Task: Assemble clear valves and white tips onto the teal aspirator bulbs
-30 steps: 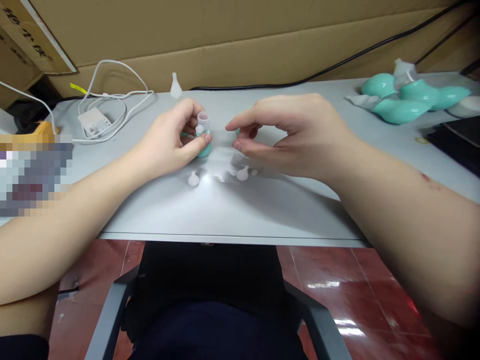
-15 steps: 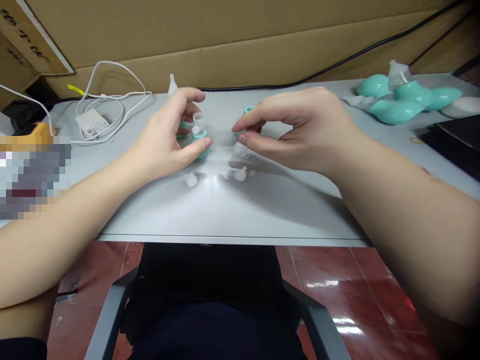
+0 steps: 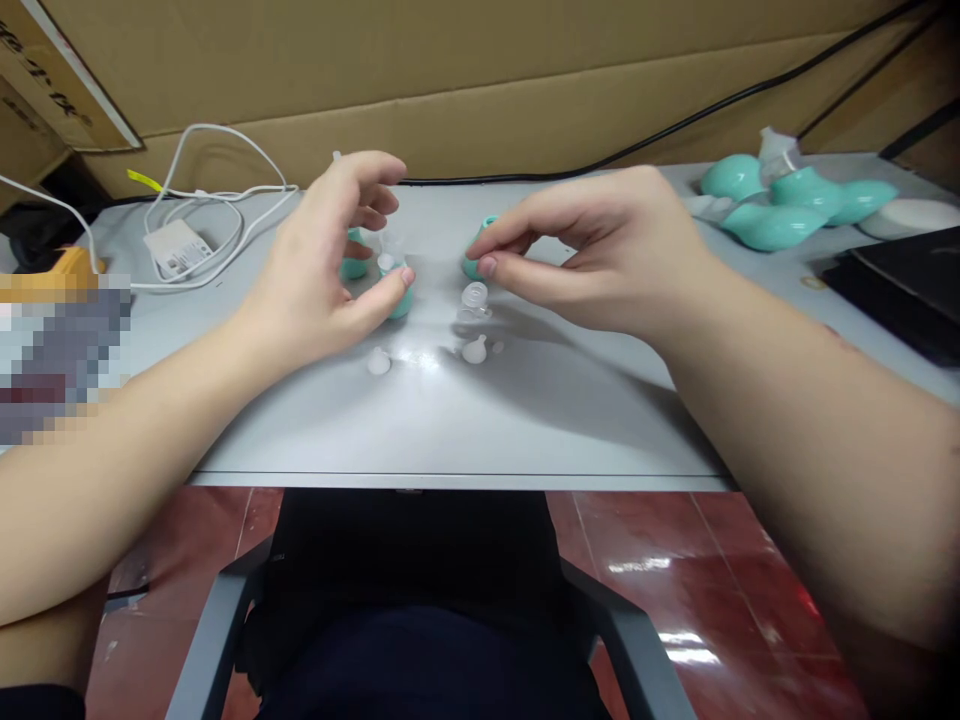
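My left hand (image 3: 319, 265) is open, its fingers curved and apart, around and in front of small teal containers. One teal container (image 3: 401, 303) stands by its thumb tip, with a clear plastic piece (image 3: 390, 243) and a small white part on top. Another teal container (image 3: 353, 268) shows partly behind the fingers. My right hand (image 3: 585, 250) has thumb and index tips close together with a slight gap, in front of a third teal container (image 3: 471, 266) that they partly cover. Below those fingertips sits a clear ribbed cap (image 3: 474, 298). Nearer me lie two small white funnel-like pieces (image 3: 379, 361).
Several teal rounded pieces (image 3: 784, 222) lie at the back right, beside a black flat item (image 3: 900, 290). A white adapter (image 3: 178, 247) with looped cable is at the left. Cardboard (image 3: 450, 90) walls the back of the grey table (image 3: 450, 430).
My right fingertips have drawn slightly up and back from the clear cap, which now shows fully. My left hand has shifted little. The view has turned slightly.
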The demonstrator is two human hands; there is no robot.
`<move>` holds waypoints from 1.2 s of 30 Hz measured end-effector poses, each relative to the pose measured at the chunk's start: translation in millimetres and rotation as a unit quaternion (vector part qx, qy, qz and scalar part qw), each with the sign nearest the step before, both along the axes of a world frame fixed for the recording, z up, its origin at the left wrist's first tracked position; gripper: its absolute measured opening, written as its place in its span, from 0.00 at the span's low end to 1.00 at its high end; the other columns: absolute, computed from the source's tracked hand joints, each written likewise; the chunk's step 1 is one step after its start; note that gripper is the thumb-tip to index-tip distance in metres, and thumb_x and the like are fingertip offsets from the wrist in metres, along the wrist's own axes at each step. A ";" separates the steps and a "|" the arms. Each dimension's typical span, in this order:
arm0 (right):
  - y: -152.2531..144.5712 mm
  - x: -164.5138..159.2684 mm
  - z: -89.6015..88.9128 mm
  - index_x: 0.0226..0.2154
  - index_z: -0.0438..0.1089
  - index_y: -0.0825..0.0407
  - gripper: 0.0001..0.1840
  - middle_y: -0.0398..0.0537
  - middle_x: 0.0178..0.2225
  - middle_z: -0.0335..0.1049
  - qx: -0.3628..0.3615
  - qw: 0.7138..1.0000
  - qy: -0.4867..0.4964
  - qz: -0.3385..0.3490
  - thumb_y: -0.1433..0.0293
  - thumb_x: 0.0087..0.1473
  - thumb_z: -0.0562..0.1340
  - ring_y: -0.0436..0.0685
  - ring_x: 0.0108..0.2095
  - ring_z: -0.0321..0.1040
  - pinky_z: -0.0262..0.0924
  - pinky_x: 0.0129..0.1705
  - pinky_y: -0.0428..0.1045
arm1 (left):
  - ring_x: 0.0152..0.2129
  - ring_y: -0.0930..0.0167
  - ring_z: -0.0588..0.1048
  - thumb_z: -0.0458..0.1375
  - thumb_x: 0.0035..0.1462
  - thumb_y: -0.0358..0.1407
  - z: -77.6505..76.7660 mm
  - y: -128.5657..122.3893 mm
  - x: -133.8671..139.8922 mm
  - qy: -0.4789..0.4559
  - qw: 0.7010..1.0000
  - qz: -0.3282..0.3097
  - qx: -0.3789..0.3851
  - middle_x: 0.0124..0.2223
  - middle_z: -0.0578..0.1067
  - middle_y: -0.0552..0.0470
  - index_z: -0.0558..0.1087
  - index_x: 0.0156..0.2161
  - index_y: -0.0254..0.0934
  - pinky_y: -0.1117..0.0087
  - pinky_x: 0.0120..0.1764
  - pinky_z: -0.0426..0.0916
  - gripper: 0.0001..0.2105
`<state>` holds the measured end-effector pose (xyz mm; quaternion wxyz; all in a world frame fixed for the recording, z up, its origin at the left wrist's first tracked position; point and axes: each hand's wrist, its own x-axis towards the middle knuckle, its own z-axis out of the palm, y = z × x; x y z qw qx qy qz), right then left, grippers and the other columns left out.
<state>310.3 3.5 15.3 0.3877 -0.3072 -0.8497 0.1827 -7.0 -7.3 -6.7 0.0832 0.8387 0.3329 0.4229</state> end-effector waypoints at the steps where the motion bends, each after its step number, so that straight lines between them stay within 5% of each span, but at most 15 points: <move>1: 1.3 0.9 0.1 0.42 0.90 0.45 0.05 0.52 0.39 0.93 -0.001 1.000 0.001 0.006 0.69 0.71 0.75 0.66 0.39 0.87 0.81 0.40 0.62 | 0.63 0.57 0.84 0.71 0.79 0.52 -2.4 3.4 -2.3 -0.005 1.000 -0.004 0.024 0.71 0.83 0.42 0.71 0.75 0.47 0.57 0.56 0.85 0.29; 6: 3.3 6.7 3.2 0.43 0.90 0.46 0.04 0.52 0.40 0.93 -0.021 0.999 -0.005 0.034 0.68 0.73 0.76 0.64 0.39 0.86 0.83 0.45 0.62 | 0.62 0.58 0.83 0.63 0.84 0.67 -11.5 24.8 -4.4 -0.048 0.983 -0.038 0.174 0.70 0.81 0.44 0.73 0.76 0.48 0.59 0.50 0.81 0.31; 11: 4.0 12.7 4.2 0.43 0.91 0.45 0.06 0.51 0.37 0.91 -0.029 0.999 -0.027 0.033 0.65 0.75 0.76 0.66 0.37 0.83 0.81 0.41 0.63 | 0.42 0.63 0.79 0.67 0.82 0.58 1.5 20.1 -0.5 -0.122 0.951 -0.073 0.275 0.47 0.80 0.51 0.77 0.55 0.49 0.54 0.42 0.74 0.16; 13: 6.0 15.3 4.1 0.43 0.91 0.44 0.04 0.50 0.36 0.89 -0.037 0.998 -0.044 0.038 0.67 0.72 0.77 0.64 0.35 0.81 0.77 0.38 0.60 | 0.30 0.66 0.72 0.70 0.77 0.53 9.1 9.3 -7.7 -0.128 0.957 -0.082 0.246 0.37 0.77 0.54 0.72 0.43 0.47 0.52 0.39 0.70 0.16; 15: 7.8 17.8 4.7 0.43 0.91 0.44 0.05 0.48 0.34 0.88 -0.048 0.995 -0.061 0.059 0.70 0.67 0.77 0.61 0.34 0.78 0.72 0.36 0.58 | 0.27 0.66 0.73 0.73 0.74 0.50 14.0 -1.4 -17.2 0.009 0.983 -0.130 0.127 0.35 0.79 0.54 0.72 0.40 0.48 0.53 0.34 0.70 0.17; 18: 7.8 20.1 7.0 0.44 0.92 0.45 0.07 0.46 0.32 0.86 -0.080 0.990 -0.080 0.087 0.71 0.65 0.77 0.58 0.31 0.76 0.68 0.33 0.55 | 0.27 0.63 0.75 0.67 0.75 0.53 15.1 -10.2 -23.6 0.087 0.989 -0.096 0.071 0.29 0.77 0.53 0.75 0.38 0.51 0.51 0.35 0.72 0.15; 25: 4.7 17.7 7.9 0.46 0.92 0.42 0.06 0.39 0.30 0.85 -0.120 0.976 -0.116 0.139 0.59 0.71 0.80 0.54 0.27 0.74 0.71 0.35 0.53 | 0.18 0.69 0.70 0.66 0.69 0.32 16.4 -5.0 -6.9 0.059 0.968 -0.181 0.162 0.25 0.75 0.60 0.75 0.37 0.49 0.61 0.27 0.66 0.09; 32: 6.3 16.8 4.3 0.48 0.92 0.45 0.05 0.39 0.30 0.85 -0.103 0.976 -0.114 0.157 0.65 0.73 0.77 0.52 0.28 0.75 0.65 0.32 0.51 | 0.24 0.63 0.77 0.63 0.70 0.40 21.1 -6.2 -14.9 0.154 0.975 -0.132 0.086 0.29 0.82 0.53 0.77 0.37 0.51 0.57 0.35 0.78 0.06; 36: 5.9 16.9 3.8 0.48 0.91 0.48 0.05 0.40 0.30 0.84 -0.110 0.975 -0.110 0.156 0.65 0.74 0.77 0.51 0.28 0.73 0.63 0.33 0.51 | 0.22 0.68 0.72 0.62 0.69 0.35 13.9 2.4 -13.7 0.082 0.970 -0.147 0.174 0.28 0.79 0.55 0.78 0.38 0.48 0.61 0.29 0.70 0.06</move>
